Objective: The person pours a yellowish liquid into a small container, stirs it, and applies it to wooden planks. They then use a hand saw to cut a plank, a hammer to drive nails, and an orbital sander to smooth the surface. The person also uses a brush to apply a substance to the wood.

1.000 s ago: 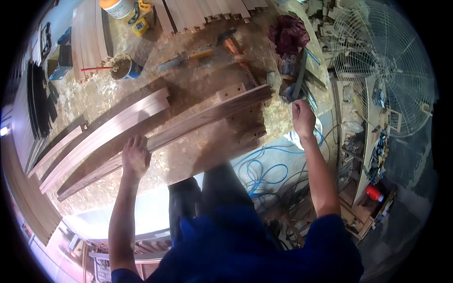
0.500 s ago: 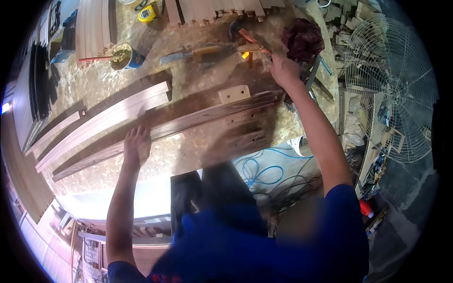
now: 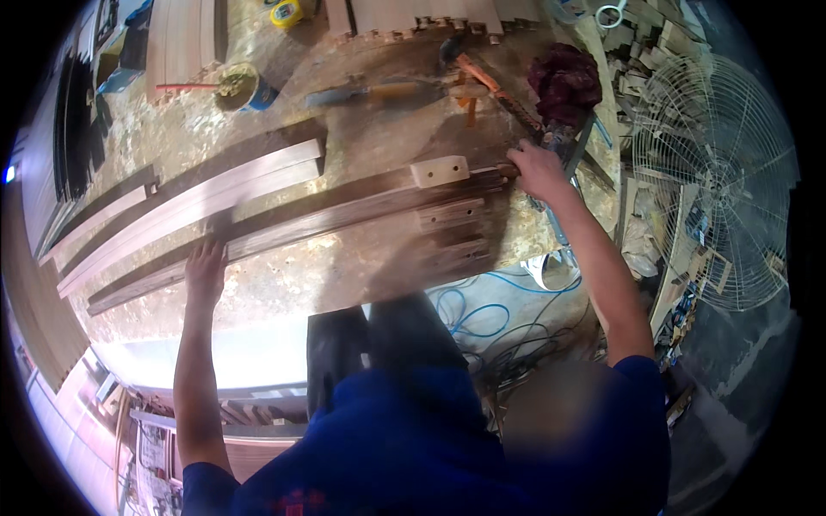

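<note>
A long, slightly curved dark wood strip (image 3: 327, 217) lies slantwise on the workbench (image 3: 284, 297). My left hand (image 3: 206, 271) rests across its left part, fingers stretched out flat over the wood. At the strip's right end, my right hand (image 3: 540, 172) has its fingers curled about a small brown piece, too blurred to name. Against the far edge of the strip sits a pale wood block (image 3: 440, 171) with two holes. Beyond my right hand lies a hammer (image 3: 490, 79) with an orange handle, beside a dark red cloth (image 3: 564, 82).
Pale curved strips (image 3: 194, 199) lie farther left. A tub of paste (image 3: 245, 90), a blurred long-handled tool (image 3: 370, 91), a yellow tape measure (image 3: 286, 13) and stacked boards (image 3: 413, 15) are at the back. A wire fan guard (image 3: 714, 181) stands right; a blue hose (image 3: 473, 322) lies below the bench.
My right hand has left the end of the hammer's handle and come nearer, to the strip's right end. My left hand has slid left along the strip. The whole view has shifted slightly.
</note>
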`<state>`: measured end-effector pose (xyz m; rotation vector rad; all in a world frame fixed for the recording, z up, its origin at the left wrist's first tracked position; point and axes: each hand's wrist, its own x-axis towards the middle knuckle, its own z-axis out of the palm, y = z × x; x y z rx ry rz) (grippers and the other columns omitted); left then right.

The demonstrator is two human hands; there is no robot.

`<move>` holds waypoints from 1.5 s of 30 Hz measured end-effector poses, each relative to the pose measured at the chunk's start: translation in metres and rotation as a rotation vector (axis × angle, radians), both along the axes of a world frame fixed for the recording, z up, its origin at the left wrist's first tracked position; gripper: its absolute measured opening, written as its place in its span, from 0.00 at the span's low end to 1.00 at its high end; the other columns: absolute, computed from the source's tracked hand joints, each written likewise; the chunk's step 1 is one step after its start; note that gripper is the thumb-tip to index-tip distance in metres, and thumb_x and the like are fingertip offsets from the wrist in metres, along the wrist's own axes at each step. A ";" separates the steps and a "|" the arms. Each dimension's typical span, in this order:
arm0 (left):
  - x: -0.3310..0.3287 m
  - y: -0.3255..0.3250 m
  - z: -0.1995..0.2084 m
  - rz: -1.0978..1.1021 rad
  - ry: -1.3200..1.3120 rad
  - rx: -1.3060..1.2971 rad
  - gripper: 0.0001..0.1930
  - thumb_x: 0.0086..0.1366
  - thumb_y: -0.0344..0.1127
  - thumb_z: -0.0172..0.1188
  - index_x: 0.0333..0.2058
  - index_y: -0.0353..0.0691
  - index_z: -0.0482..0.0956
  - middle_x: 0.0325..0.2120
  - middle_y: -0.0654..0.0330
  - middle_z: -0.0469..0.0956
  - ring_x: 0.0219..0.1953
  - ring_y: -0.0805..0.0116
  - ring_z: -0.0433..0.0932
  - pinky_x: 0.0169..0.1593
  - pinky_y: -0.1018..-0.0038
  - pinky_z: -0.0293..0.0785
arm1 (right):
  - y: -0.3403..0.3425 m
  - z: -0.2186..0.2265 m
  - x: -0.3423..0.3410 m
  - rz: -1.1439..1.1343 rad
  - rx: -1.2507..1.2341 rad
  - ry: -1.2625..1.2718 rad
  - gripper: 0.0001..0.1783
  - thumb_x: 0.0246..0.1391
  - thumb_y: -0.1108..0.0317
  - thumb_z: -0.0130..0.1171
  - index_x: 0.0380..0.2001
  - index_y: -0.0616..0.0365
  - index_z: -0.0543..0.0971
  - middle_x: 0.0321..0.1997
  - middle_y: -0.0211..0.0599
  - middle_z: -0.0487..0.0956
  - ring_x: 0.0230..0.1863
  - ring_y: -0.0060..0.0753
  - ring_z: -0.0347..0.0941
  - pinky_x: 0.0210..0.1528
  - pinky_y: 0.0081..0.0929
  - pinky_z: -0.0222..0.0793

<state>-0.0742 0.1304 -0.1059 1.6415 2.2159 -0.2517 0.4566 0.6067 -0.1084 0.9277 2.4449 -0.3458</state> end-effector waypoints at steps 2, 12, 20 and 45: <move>-0.002 -0.005 -0.002 -0.022 0.008 -0.041 0.21 0.67 0.32 0.62 0.59 0.40 0.77 0.58 0.49 0.76 0.60 0.46 0.74 0.62 0.55 0.72 | 0.011 -0.015 0.007 -0.093 0.049 0.098 0.24 0.48 0.70 0.67 0.52 0.53 0.78 0.52 0.45 0.77 0.55 0.56 0.78 0.53 0.49 0.76; 0.005 0.004 -0.009 -0.048 0.039 0.095 0.22 0.65 0.27 0.59 0.58 0.48 0.77 0.60 0.53 0.75 0.62 0.53 0.73 0.70 0.52 0.63 | -0.059 0.040 -0.014 0.009 -0.057 0.112 0.35 0.44 0.77 0.71 0.58 0.62 0.73 0.66 0.53 0.70 0.68 0.64 0.64 0.71 0.53 0.61; -0.016 -0.025 -0.015 0.062 0.079 0.089 0.10 0.72 0.43 0.59 0.45 0.45 0.79 0.49 0.55 0.78 0.50 0.53 0.79 0.52 0.58 0.77 | -0.043 0.020 -0.018 0.164 0.023 0.187 0.33 0.36 0.76 0.76 0.50 0.59 0.76 0.55 0.48 0.73 0.60 0.59 0.69 0.62 0.53 0.66; -0.280 0.216 -0.161 1.576 -0.699 0.807 0.29 0.70 0.54 0.64 0.50 0.27 0.83 0.38 0.47 0.86 0.39 0.59 0.85 0.45 0.62 0.80 | -0.258 0.091 -0.241 -0.473 -0.879 0.279 0.13 0.63 0.63 0.65 0.45 0.60 0.84 0.44 0.42 0.86 0.47 0.37 0.83 0.52 0.32 0.78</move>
